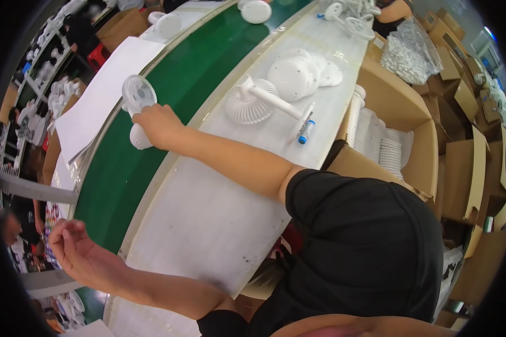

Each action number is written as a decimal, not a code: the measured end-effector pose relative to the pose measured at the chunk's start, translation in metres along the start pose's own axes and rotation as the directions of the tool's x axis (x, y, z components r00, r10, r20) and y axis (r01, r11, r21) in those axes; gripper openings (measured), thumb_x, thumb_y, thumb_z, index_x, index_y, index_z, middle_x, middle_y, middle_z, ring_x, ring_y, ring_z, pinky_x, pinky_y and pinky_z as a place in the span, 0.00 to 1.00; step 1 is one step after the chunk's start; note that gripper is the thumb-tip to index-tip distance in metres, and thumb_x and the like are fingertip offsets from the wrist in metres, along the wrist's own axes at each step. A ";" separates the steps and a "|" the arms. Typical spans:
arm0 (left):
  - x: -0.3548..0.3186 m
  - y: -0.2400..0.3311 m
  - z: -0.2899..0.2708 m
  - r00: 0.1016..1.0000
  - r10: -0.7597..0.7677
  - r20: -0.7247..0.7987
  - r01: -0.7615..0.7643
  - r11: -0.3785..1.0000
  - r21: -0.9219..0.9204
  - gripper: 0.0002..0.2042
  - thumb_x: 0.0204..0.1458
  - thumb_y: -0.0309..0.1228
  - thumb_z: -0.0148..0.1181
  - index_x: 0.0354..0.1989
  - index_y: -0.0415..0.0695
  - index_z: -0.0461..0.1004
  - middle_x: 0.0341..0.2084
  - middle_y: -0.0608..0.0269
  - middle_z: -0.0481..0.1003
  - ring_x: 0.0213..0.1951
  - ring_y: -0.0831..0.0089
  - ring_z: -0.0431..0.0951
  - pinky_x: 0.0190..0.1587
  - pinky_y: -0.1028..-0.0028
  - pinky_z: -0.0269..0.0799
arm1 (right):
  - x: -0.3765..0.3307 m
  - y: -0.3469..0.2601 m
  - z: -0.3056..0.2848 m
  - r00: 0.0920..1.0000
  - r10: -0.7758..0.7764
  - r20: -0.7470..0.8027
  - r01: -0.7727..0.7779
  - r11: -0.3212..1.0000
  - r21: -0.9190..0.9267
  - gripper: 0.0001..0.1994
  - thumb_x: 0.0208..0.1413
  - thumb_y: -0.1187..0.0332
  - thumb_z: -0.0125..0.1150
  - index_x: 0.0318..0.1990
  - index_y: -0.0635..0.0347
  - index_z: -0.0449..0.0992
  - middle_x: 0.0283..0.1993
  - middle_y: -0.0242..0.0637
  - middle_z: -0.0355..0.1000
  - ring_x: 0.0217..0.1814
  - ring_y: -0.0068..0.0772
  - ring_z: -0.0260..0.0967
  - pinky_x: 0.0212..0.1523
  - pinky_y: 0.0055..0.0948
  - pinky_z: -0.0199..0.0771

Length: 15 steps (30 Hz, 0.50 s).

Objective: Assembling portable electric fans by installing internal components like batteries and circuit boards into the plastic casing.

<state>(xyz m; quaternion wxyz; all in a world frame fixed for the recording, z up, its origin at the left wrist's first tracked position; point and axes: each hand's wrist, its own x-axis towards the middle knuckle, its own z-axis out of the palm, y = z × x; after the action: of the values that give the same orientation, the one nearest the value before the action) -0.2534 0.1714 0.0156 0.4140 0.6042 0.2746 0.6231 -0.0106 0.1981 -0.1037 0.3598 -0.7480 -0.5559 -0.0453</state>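
Observation:
Over the green conveyor belt (168, 106), my right hand (162, 128) grips a small white desk fan (139, 92) by its handle. The round fan head rises above the fingers, and its base shows below them. My left hand (87, 253) is raised at the near end of the belt, fingers loosely curled and apart, with nothing visible in it. Beyond my right forearm, another white fan (252, 104) lies on its grille on the pale bench (202, 219). A marker with a blue cap (306, 132) lies by its stem. White round discs (295, 73) are piled behind it.
An open cardboard box (427, 140) with stacked white parts stands against the bench's right edge. Behind it is a clear bag of small white pieces (410, 53). White sheets (109, 84) lie along the belt's far side. Grey metal bars (36, 188) cross at the left.

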 end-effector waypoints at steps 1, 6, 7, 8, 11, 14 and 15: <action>0.010 -0.004 -0.010 1.000 0.001 0.025 -0.001 1.000 -0.006 0.08 0.61 0.22 0.45 0.39 0.41 0.73 0.35 0.63 0.72 0.37 0.74 0.68 0.47 0.77 0.62 | 0.007 -0.006 0.013 0.981 -0.022 -0.191 0.004 0.996 -0.095 0.14 0.48 0.77 0.61 0.44 0.57 0.77 0.42 0.46 0.78 0.42 0.49 0.75 0.43 0.41 0.74; 0.055 -0.008 -0.033 0.997 -0.002 0.079 0.003 1.000 -0.017 0.08 0.60 0.23 0.45 0.38 0.43 0.73 0.31 0.65 0.70 0.35 0.76 0.66 0.44 0.78 0.61 | 0.035 -0.086 -0.050 0.966 -0.061 -0.249 0.100 0.984 0.147 0.09 0.50 0.76 0.57 0.38 0.59 0.79 0.34 0.47 0.77 0.33 0.49 0.73 0.35 0.38 0.73; 0.062 -0.005 -0.025 0.995 -0.005 0.101 0.007 1.000 -0.021 0.08 0.60 0.23 0.45 0.37 0.43 0.73 0.30 0.65 0.70 0.34 0.76 0.66 0.43 0.78 0.61 | 0.033 -0.095 -0.078 0.968 -0.080 -0.237 0.159 0.928 0.337 0.08 0.50 0.76 0.57 0.36 0.60 0.80 0.30 0.45 0.77 0.30 0.49 0.73 0.32 0.36 0.72; 0.053 0.003 -0.010 0.995 -0.002 0.104 0.007 0.999 -0.044 0.08 0.60 0.23 0.45 0.37 0.43 0.73 0.30 0.65 0.70 0.34 0.76 0.66 0.43 0.78 0.61 | 0.022 -0.098 -0.116 0.944 -0.140 -0.300 0.250 0.895 0.368 0.07 0.50 0.76 0.56 0.35 0.61 0.80 0.27 0.43 0.76 0.26 0.46 0.70 0.29 0.34 0.70; 0.011 0.053 0.011 0.990 -0.078 0.114 0.053 0.978 0.203 0.07 0.58 0.23 0.46 0.37 0.44 0.73 0.28 0.66 0.68 0.32 0.77 0.65 0.42 0.79 0.60 | -0.032 -0.099 -0.247 0.934 -0.173 -0.312 0.318 0.799 0.510 0.08 0.50 0.76 0.56 0.35 0.60 0.81 0.23 0.39 0.74 0.20 0.39 0.65 0.25 0.29 0.66; 0.014 0.026 0.046 0.941 -0.100 0.323 -0.028 0.929 0.369 0.06 0.56 0.23 0.47 0.36 0.43 0.73 0.25 0.67 0.67 0.29 0.77 0.65 0.40 0.79 0.60 | -0.059 -0.019 -0.308 0.918 0.002 -0.396 0.201 0.859 0.470 0.09 0.52 0.72 0.60 0.39 0.56 0.83 0.19 0.26 0.67 0.19 0.19 0.54 0.22 0.22 0.54; 0.009 0.022 0.060 0.939 -0.080 0.335 -0.051 0.929 0.366 0.06 0.56 0.23 0.47 0.36 0.43 0.73 0.25 0.67 0.67 0.29 0.77 0.65 0.40 0.79 0.60 | -0.074 0.019 -0.323 0.908 0.096 -0.407 0.112 0.882 0.458 0.09 0.53 0.71 0.60 0.40 0.55 0.83 0.20 0.24 0.66 0.20 0.16 0.53 0.22 0.20 0.53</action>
<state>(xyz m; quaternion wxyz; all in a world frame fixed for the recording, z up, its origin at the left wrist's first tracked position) -0.1980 0.1584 0.0458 0.3392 0.7685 0.3147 0.4420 0.0851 -0.0536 0.0906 0.6412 -0.6080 -0.4629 -0.0694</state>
